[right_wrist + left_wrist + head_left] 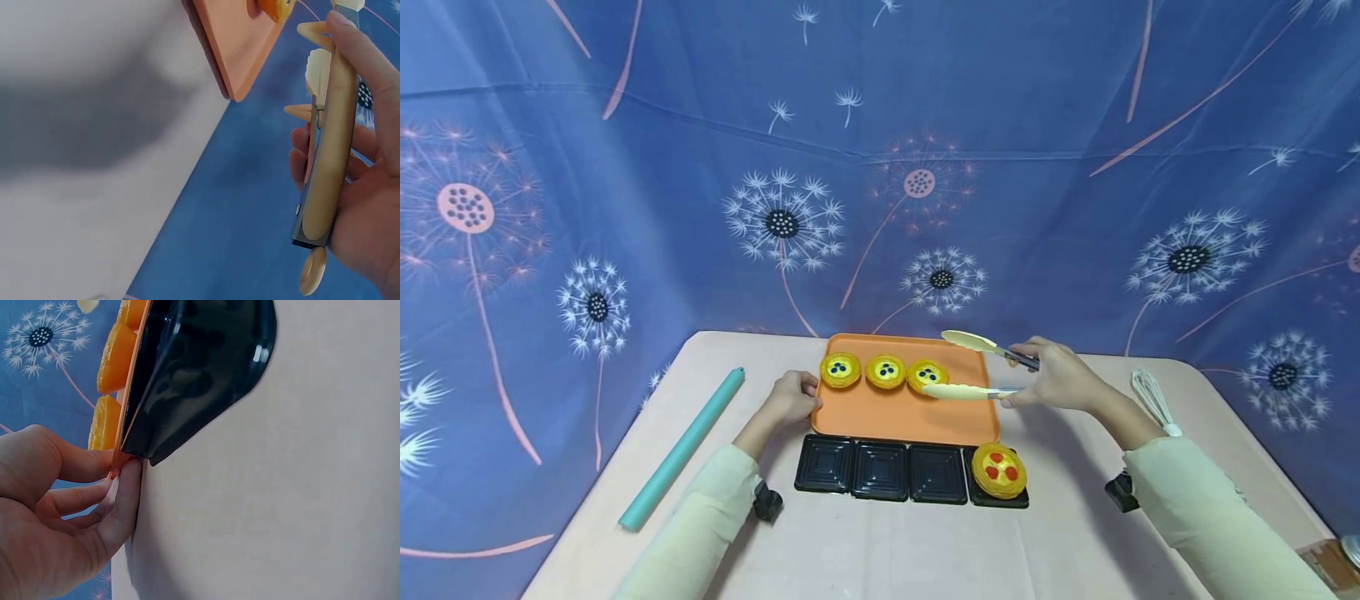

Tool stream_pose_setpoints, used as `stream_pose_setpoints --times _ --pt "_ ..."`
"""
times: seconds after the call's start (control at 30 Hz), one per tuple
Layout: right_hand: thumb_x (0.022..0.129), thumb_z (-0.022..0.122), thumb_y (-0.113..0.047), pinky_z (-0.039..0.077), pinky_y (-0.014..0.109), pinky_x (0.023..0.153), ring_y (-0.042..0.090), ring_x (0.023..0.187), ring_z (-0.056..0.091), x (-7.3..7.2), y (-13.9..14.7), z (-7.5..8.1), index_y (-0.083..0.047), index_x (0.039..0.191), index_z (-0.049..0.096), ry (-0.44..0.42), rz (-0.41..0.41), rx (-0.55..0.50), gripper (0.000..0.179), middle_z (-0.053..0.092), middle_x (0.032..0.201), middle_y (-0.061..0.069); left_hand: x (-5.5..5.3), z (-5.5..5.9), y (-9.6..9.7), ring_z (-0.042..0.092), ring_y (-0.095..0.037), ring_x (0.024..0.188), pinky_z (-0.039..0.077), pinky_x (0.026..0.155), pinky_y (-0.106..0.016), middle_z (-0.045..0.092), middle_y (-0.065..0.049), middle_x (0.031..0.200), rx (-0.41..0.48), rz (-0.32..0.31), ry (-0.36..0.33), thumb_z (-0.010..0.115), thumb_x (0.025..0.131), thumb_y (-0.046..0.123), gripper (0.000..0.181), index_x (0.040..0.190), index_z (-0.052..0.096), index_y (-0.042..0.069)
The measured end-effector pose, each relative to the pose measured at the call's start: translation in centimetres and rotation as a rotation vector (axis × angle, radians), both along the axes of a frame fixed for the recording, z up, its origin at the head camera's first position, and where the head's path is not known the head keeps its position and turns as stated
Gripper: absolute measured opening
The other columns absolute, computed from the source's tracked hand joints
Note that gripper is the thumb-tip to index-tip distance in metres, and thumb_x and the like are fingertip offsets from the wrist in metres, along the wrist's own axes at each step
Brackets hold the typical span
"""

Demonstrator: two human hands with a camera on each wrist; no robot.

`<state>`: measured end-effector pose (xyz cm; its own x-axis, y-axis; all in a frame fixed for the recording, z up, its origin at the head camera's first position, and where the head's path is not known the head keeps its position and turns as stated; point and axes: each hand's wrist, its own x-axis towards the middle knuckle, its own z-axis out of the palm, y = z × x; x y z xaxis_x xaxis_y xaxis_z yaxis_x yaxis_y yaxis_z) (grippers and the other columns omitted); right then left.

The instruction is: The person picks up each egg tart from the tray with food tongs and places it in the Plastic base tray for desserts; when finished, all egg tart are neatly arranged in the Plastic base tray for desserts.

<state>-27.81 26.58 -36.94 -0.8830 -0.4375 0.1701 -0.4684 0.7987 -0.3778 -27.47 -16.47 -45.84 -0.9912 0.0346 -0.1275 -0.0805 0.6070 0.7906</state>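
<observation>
My left hand (793, 398) grips the left edge of an orange tray (880, 419); the left wrist view shows the thumb above the rim and fingers below. On the tray three yellow tarts with dark blue dots stand in a row: a left one (840, 370), a middle one (885, 372) and a right one (925, 375). My right hand (1056, 375) holds a pair of tongs (328, 150) with cream tips, their arms spread apart. The lower tip overlaps the right tart in the head view. A red-dotted tart (998, 471) sits in the rightmost compartment of a black tray (880, 472).
The black tray's other compartments hold nothing and lie along the orange tray's near edge. A teal rod (683, 450) lies at the left, a whisk (1153, 402) at the right beside my forearm. A blue dandelion-print cloth (865, 208) hangs behind the table (917, 554).
</observation>
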Motion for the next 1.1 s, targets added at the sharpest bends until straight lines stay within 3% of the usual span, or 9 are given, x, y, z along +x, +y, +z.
stream_pose_setpoints --times 0.47,0.7,0.87,1.1 --pt "0.063 0.094 -0.041 0.049 0.047 0.076 0.032 0.098 0.058 -1.6 -2.7 -2.0 0.007 0.131 0.06 -0.064 -0.003 0.037 0.09 0.062 0.116 0.016 -0.2 0.0 -0.1 0.057 -0.025 0.087 0.051 0.07 -0.032 0.061 -0.013 0.096 0.035 -0.001 -0.006 0.067 0.084 -0.004 0.035 0.118 0.061 -0.009" --pt "0.065 0.093 -0.038 0.043 0.036 0.064 0.023 0.08 0.053 -1.6 -2.9 -2.9 0.004 0.127 0.063 -0.091 -0.028 0.028 0.08 0.062 0.121 0.018 0.0 -0.2 0.0 0.056 -0.023 0.083 0.049 0.063 -0.029 0.06 -0.011 0.093 0.038 0.003 -0.017 0.068 0.084 -0.004 0.032 0.115 0.062 -0.007" --pt "0.066 0.093 -0.039 0.042 0.034 0.061 0.021 0.075 0.053 -1.7 -3.1 -3.4 0.004 0.126 0.065 -0.084 -0.034 0.04 0.079 0.062 0.123 0.018 0.1 -0.3 0.1 0.055 -0.023 0.082 0.049 0.063 -0.028 0.06 -0.011 0.093 0.039 0.01 -0.02 0.068 0.084 -0.004 0.032 0.115 0.062 -0.007" --pt "0.066 0.093 -0.035 0.042 0.034 0.063 0.025 0.086 0.057 -2.0 -2.9 -3.7 -0.001 0.122 0.068 -0.056 -0.052 0.021 0.07 0.065 0.123 0.016 -0.2 -0.2 0.0 0.056 -0.023 0.082 0.05 0.063 -0.029 0.06 -0.012 0.093 0.055 0.005 -0.014 0.067 0.085 -0.004 0.03 0.115 0.062 -0.008"
